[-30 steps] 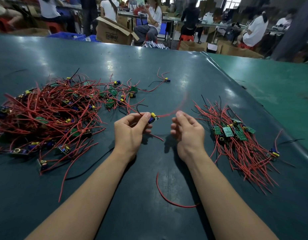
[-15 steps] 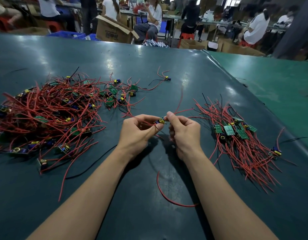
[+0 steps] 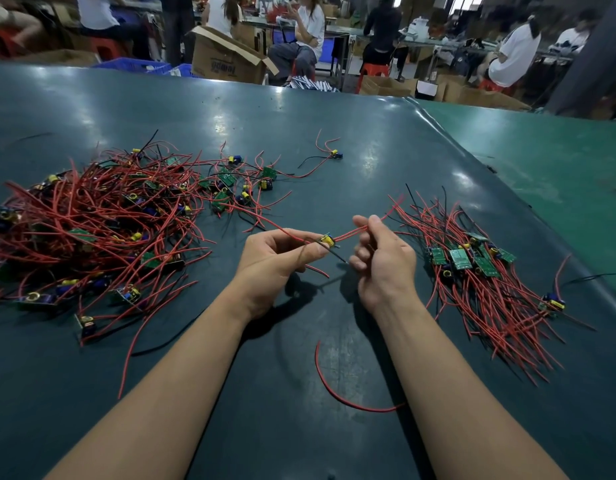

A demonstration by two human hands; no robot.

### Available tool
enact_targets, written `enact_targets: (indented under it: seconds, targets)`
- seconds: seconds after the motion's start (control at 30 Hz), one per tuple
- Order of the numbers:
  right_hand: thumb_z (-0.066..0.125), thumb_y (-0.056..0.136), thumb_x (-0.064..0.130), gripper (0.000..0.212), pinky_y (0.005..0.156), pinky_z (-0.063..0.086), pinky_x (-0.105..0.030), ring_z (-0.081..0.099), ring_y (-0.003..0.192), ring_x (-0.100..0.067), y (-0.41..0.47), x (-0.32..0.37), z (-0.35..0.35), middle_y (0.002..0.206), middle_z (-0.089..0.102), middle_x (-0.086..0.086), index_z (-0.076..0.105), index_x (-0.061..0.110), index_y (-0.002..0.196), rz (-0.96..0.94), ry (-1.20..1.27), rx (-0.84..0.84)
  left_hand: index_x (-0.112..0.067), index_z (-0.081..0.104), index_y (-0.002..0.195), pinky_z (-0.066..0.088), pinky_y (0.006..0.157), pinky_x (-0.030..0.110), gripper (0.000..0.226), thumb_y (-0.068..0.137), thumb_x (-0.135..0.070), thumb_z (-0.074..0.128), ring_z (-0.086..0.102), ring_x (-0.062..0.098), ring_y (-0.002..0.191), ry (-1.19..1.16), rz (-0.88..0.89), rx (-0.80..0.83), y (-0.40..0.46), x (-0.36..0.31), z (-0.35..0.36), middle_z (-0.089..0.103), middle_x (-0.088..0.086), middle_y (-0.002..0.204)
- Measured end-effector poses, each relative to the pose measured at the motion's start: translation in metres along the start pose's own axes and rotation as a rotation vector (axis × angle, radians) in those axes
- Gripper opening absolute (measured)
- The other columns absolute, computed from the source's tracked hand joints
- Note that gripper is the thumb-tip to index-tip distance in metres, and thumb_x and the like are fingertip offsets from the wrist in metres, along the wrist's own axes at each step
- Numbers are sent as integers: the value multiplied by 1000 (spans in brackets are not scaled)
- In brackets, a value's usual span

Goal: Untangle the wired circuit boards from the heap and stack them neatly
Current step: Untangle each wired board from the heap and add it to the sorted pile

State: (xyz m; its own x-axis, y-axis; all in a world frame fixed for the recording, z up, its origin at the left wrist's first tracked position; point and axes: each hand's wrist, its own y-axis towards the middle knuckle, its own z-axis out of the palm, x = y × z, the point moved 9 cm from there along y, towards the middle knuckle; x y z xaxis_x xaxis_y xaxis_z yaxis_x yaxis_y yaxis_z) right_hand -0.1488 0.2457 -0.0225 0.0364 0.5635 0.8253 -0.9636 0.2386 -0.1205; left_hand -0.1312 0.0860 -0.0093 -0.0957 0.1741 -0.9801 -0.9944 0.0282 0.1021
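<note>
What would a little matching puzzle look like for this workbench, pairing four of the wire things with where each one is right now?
Things:
1. tangled heap
2. neat stack
3. small board
4. loose red wire

Places:
A. lying alone on the table, near the right forearm
B. held above the table between the left hand and the right hand
C. spread over the left part of the table
D. laid out on the right, wires fanned towards the person

Pairs: 1-C, 2-D, 3-B, 4-A
</note>
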Motion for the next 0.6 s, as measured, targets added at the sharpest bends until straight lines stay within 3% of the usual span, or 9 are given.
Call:
enact_targets:
  seconds: [0.17,0.3,0.47,0.53,0.6]
  targets:
    - [47,100,21,32,29,20,-16,26,33,-4,1,-7,3,46,33,6,56,9,72,183,218,43,-11,76,81,43,55,14,22,61,-19,80,57,3,59,-7,-13,46,-2,-1,4,74,-1,73]
    - [48,101,21,27,32,23,-15,29,36,-4,4,-2,-2,53,45,7,63,5,85,166,245,35,-8,75,84,44,56,15,26,62,-20,79,61,3,64,1,-30,20,-2,0,2,75,-1,75]
    - [45,98,20,53,29,20,-15,25,29,-5,5,-4,1,42,29,8,55,14,47,274,425,95,-9,75,82,42,54,13,14,68,-11,78,57,2,59,6,-35,59,-3,0,6,74,-2,72]
    - [47,99,22,48,29,20,-14,26,29,-4,6,-4,0,42,31,9,58,13,53,263,393,76,-9,75,82,41,55,14,15,67,-12,78,57,2,58,7,-34,63,-4,0,6,74,-1,72]
    - [50,100,23,33,32,22,-13,29,33,-3,8,1,-6,48,39,9,64,9,74,190,317,32,-9,74,82,42,56,15,15,68,-11,78,59,2,60,1,-37,44,-3,0,3,74,-1,73]
